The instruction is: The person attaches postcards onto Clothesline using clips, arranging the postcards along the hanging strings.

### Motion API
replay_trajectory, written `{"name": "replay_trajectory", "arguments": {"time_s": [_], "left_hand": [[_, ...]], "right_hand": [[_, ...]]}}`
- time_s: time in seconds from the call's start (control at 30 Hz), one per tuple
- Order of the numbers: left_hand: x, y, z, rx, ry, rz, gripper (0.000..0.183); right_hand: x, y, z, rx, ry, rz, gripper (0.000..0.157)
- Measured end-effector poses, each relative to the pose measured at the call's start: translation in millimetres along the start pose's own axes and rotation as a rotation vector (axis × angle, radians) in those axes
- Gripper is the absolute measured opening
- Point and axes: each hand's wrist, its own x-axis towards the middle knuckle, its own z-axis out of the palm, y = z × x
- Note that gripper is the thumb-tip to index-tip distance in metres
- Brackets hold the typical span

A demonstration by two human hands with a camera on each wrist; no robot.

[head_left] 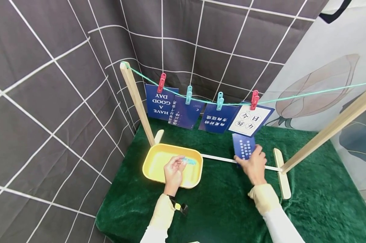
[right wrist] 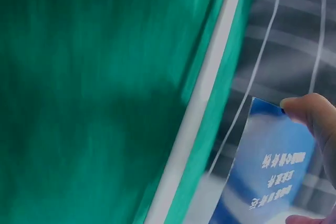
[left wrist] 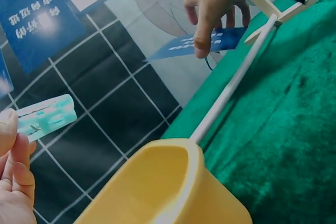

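My left hand [head_left: 174, 171] pinches a light-blue clothespin [head_left: 189, 161] above the yellow basin; the left wrist view shows the same clothespin [left wrist: 47, 117] between thumb and fingers. My right hand [head_left: 254, 164] grips a blue card [head_left: 243, 145] with white printed characters by its edges. That card [right wrist: 274, 166] fills the lower right of the right wrist view. It is held just below a white card with a blue border [head_left: 248, 118], which hangs from the line by a red clothespin [head_left: 254, 100].
Blue cards [head_left: 217, 118] hang along a green string [head_left: 316, 92] on red and light-blue clothespins. Wooden posts [head_left: 138, 104] hold the string at both sides. A white rod [head_left: 217, 158] joins their feet behind the yellow basin [head_left: 149, 175]. Green cloth [head_left: 219, 202] covers the table.
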Motion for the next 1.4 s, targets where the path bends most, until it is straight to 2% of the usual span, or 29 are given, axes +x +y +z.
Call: {"name": "replay_trajectory", "arguments": {"time_s": [0.07,0.17,0.33,0.47,0.6,0.77,0.87,1.0,1.07,1.2,1.4], "left_hand": [[2.3,1.6,2.2,-0.007,-0.007,0.024,0.018],[6.2,4.7,5.9,-0.018,-0.014,0.055,0.018],[10.2,11.2,10.8,-0.042,-0.040,0.100,0.018],[11.1,26.6,19.3,-0.056,-0.105,0.209,0.018],[21.5,50.7,36.0,-0.081,-0.182,0.343,0.020],[53.7,86.3,70.2,-0.097,-0.233,0.544,0.019],[71.9,117.8,95.4,-0.015,-0.220,0.659,0.017],[91.2,160.2,128.9,0.136,-0.218,0.767,0.020],[100.5,176.2,145.4,0.188,-0.251,0.784,0.020],[117.5,195.5,175.1,0.285,-0.362,0.750,0.021],[133.0,209.7,213.2,0.493,-0.579,0.586,0.026]], "right_hand": [[-19.3,-8.7,4.6,0.038,0.004,-0.086,0.094],[-42.3,-16.8,7.7,0.075,-0.013,-0.170,0.093],[-62.2,-21.9,2.3,0.118,-0.021,-0.279,0.092],[-75.5,-24.2,-10.7,0.151,-0.003,-0.321,0.089],[-88.5,-25.3,-28.6,0.212,0.041,-0.313,0.088],[-92.0,-25.7,-49.2,0.297,0.203,-0.284,0.096],[-87.7,-26.3,-58.1,0.327,0.291,-0.277,0.099],[-80.9,-31.1,-69.0,0.359,0.317,-0.253,0.103],[-78.2,-34.6,-74.4,0.380,0.312,-0.233,0.102],[-73.5,-40.5,-83.9,0.402,0.314,-0.214,0.098],[-65.8,-47.7,-96.2,0.367,0.365,-0.222,0.094]]}}
